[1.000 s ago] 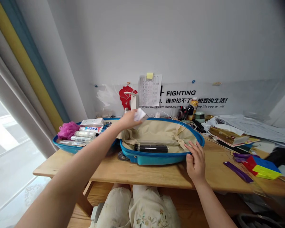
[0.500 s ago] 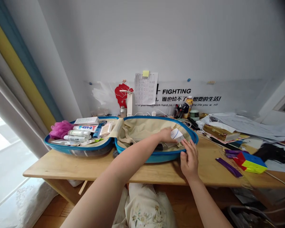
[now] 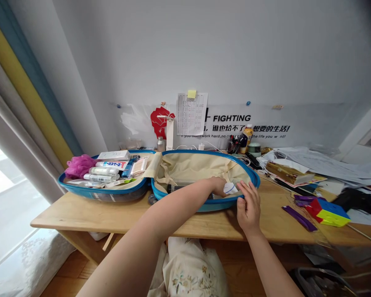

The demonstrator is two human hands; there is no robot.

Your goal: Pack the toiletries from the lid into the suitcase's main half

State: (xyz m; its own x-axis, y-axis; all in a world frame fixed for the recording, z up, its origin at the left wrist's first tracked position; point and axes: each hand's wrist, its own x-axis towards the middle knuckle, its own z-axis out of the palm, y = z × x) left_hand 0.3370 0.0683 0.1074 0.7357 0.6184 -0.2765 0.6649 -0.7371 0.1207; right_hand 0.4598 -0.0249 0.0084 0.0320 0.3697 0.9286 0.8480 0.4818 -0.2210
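Note:
A small blue suitcase [image 3: 204,205] lies opened flat on the wooden table [image 3: 130,216]. My left hand [image 3: 218,186] reaches into its right half and is closed on a small white object [image 3: 230,189] low inside, near the front rim. My right hand [image 3: 249,206] rests on that rim just to the right, fingers curled over the edge. A black bottle [image 3: 176,188] lies in the beige lining, partly hidden by my left forearm. The left half [image 3: 102,192] holds tubes, a white box and a pink bath puff [image 3: 78,166].
Papers and books [image 3: 299,167] pile up at the right. A colourful cube [image 3: 329,212] and a purple strip [image 3: 298,218] lie near the right front edge. Bottles, pens and a small lamp [image 3: 168,132] stand along the wall. A curtain [image 3: 24,111] hangs at the left.
My left hand carried the white object from above the suitcase hinge to the right and down into the right half. My right hand stayed on the rim.

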